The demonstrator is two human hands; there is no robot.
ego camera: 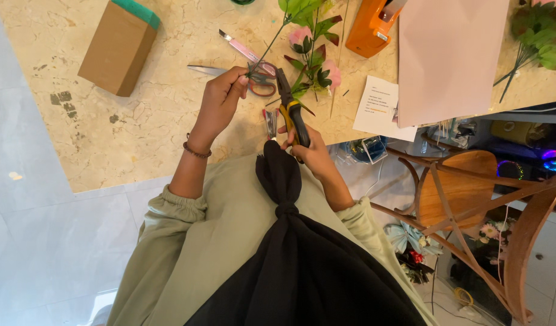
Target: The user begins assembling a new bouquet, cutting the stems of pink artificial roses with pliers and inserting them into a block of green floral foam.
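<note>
My left hand [220, 99] pinches the lower end of a thin green flower stem [270, 41] that runs up to leaves and pink blossoms [311, 42]. My right hand [311, 151] grips black-and-yellow handled pliers [292, 108], whose jaws point up at the stem near my left fingers. Red-handled scissors [257, 81] lie on the marble table [109, 121] just behind the stem. A knotted black cloth hangs in front of my chest and hides part of my right hand.
A brown cardboard box [118, 45] with a green edge lies at the table's left. A pink craft knife [241, 48], an orange tape dispenser [371, 27], a pink paper sheet [450, 57], a white note [380, 105] and more greenery [534, 33] lie around. A wooden chair [471, 199] stands right.
</note>
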